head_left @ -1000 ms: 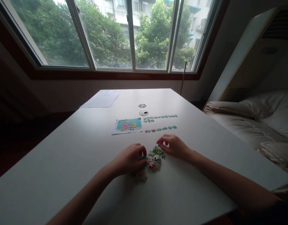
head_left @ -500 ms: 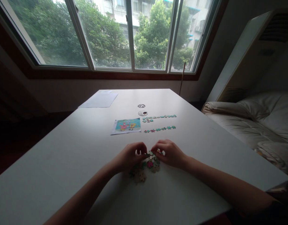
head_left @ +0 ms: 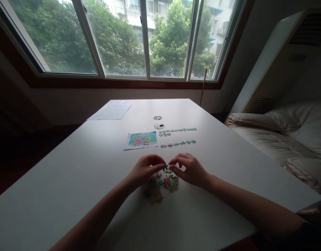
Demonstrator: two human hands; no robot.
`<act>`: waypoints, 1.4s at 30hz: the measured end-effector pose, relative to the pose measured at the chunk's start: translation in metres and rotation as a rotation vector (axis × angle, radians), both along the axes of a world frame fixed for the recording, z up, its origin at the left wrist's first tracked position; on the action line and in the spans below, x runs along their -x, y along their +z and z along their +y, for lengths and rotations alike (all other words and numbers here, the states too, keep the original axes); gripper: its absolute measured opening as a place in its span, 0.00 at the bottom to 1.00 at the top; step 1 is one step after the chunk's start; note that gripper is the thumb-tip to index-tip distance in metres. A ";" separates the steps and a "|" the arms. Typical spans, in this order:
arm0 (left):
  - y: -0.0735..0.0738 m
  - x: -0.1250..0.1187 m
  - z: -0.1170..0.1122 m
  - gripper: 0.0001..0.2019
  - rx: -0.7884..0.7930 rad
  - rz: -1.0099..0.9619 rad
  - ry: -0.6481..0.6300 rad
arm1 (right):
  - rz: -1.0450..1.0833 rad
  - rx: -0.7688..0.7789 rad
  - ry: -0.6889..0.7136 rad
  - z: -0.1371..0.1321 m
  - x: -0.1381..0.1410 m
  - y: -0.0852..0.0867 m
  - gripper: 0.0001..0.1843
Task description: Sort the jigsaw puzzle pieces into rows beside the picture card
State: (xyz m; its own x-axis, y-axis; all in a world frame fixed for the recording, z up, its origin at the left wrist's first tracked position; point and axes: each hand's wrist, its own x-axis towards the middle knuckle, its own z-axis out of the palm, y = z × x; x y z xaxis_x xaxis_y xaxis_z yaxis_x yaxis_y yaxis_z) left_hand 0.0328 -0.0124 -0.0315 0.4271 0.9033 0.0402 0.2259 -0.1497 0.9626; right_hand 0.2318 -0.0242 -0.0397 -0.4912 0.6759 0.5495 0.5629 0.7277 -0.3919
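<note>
A white table (head_left: 71,181) fills the lower part of the head view, running away toward a wide window (head_left: 124,38) with trees and a pale building outside. Dark wall lies below the sill, and to the right sit a cream bed (head_left: 281,136) with a rumpled quilt and a slanted white panel (head_left: 267,59) leaning above it. A thin stick (head_left: 202,89) stands against the wall near the table's far right corner. On the far left of the table lies a sheet of paper (head_left: 109,111). Near the middle are two small round discs (head_left: 158,122), one beyond the other, and just nearer than them a colourful picture card (head_left: 141,139). Right of the card run two rows of joined teal pieces: the far row (head_left: 177,130) and the near row (head_left: 178,143), apart from each other. Close to the near edge lies a loose pile of pieces (head_left: 160,184), mixed pink, teal and beige. Both forearms come in from the bottom corners and meet over this pile. The left hand (head_left: 144,170) is curled, fingers bent, thumb and forefinger pinched on a small green piece (head_left: 165,166) held just above the pile. The right hand (head_left: 189,169) is curled likewise, its fingertips closed at the other side of the same piece, touching it or a second one too small to tell apart. The two hands' fingertips nearly meet there.
</note>
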 end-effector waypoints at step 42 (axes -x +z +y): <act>0.001 0.011 -0.004 0.10 -0.365 0.719 0.021 | 0.301 -0.094 -0.123 0.022 -0.027 0.015 0.06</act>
